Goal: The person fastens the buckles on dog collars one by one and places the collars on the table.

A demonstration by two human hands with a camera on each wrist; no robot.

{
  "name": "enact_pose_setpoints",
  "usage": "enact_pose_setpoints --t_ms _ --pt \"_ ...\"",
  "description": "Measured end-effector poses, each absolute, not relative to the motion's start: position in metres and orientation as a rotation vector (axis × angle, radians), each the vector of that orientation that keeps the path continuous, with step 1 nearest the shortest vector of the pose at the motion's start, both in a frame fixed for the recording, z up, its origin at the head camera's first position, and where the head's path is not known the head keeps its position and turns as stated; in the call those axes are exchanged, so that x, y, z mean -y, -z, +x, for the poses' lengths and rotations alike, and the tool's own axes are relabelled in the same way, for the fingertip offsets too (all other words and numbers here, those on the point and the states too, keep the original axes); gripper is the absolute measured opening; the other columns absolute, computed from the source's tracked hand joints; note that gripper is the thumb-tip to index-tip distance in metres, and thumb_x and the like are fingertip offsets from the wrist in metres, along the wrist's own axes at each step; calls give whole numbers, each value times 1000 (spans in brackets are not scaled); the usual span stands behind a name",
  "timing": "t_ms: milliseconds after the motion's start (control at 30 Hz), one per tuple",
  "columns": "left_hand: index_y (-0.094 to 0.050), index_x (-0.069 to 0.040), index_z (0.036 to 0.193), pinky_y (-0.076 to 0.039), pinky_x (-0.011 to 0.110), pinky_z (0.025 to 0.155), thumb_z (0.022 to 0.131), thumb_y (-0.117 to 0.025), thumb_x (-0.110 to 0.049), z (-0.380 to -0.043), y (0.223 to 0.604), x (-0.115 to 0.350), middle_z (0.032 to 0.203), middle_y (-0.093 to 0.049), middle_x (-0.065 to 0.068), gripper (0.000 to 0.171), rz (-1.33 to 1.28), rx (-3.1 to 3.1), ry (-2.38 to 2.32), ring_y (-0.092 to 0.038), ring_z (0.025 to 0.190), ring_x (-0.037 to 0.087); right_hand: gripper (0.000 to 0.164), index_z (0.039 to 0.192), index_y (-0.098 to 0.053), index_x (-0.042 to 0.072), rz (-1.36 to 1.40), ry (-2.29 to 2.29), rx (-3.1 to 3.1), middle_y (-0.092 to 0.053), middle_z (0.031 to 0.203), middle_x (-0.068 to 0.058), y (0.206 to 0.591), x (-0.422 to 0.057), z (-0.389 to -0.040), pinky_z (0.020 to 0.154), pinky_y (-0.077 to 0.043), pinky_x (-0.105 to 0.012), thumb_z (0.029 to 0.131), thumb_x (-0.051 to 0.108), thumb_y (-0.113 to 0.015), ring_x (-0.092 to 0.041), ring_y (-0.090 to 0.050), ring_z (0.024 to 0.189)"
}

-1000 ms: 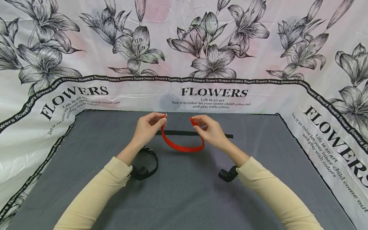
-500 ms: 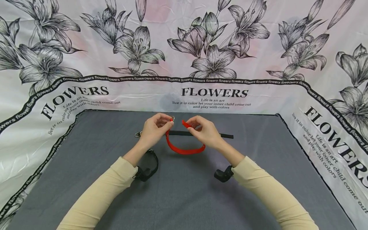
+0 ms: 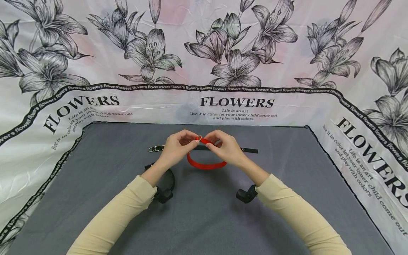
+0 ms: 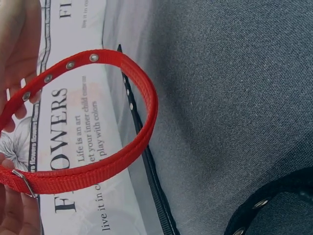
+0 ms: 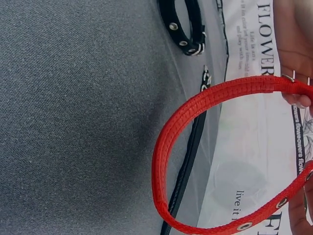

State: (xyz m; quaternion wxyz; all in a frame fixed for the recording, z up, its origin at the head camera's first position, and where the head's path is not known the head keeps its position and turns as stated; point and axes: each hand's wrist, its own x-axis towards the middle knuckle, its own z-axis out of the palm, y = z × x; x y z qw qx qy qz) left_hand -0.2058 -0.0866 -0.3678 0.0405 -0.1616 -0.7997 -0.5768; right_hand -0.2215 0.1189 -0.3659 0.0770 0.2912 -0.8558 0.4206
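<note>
Above the table a red collar (image 3: 206, 166) hangs in a loop between both hands. My left hand (image 3: 174, 147) pinches its buckle end, where a metal ring shows. The eyelet end is held between thumb and fingers of my right hand (image 3: 227, 147), its tip at the ring. Whether the tip is through the buckle, I cannot tell. Metal eyelets line one side of the red collar (image 4: 146, 122) in the left wrist view. Behind the hands a black collar (image 3: 250, 150) lies stretched straight, its buckle at the left, its middle partly hidden.
A second black collar (image 5: 171, 24), fastened in a loop, rests on the grey cloth (image 3: 204, 212) by my left wrist, which partly covers it in the head view. A flower-printed sheet (image 3: 236, 95) rises behind and beside the table.
Both hands have come together, the left moving right and the right moving slightly left. The red collar's two ends now meet. More of the straight black collar's buckle end shows.
</note>
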Motion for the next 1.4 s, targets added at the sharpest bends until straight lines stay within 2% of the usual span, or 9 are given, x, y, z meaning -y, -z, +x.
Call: enact_pose_setpoints --t_ms 367,667,967,1400 --pt "-68 -11 104 -52 33 70 84 -68 -21 -208 365 86 97 -68 8 22 -465 2501 1765 -63 82 23 17 102 -62 13 862 -1226 2578 -63 89 2 368 -118 -221 72 -52 -26 85 12 -66 -9 -57 78" --pt "-69 -18 97 -52 30 66 82 -70 -24 -210 367 85 91 -68 -1 16 -454 2532 1682 -61 76 14 16 102 -62 13 868 -1207 2586 -62 90 2 368 -118 -220 72 -52 -26 86 12 -65 -9 -57 78" --pt "-70 -18 95 -52 30 64 81 -72 -23 -211 366 83 89 -68 -2 15 -438 2546 1660 -62 74 13 16 102 -62 11 879 -1188 2587 -61 90 0 369 -118 -219 70 -51 -25 86 11 -65 -10 -56 78" --pt "-71 -19 99 -52 28 65 81 -71 -25 -212 365 83 89 -70 -2 19 -426 2609 1636 -63 76 11 17 102 -63 12 903 -1184 2565 -60 90 1 372 -121 -220 69 -51 -25 85 10 -65 -10 -55 78"
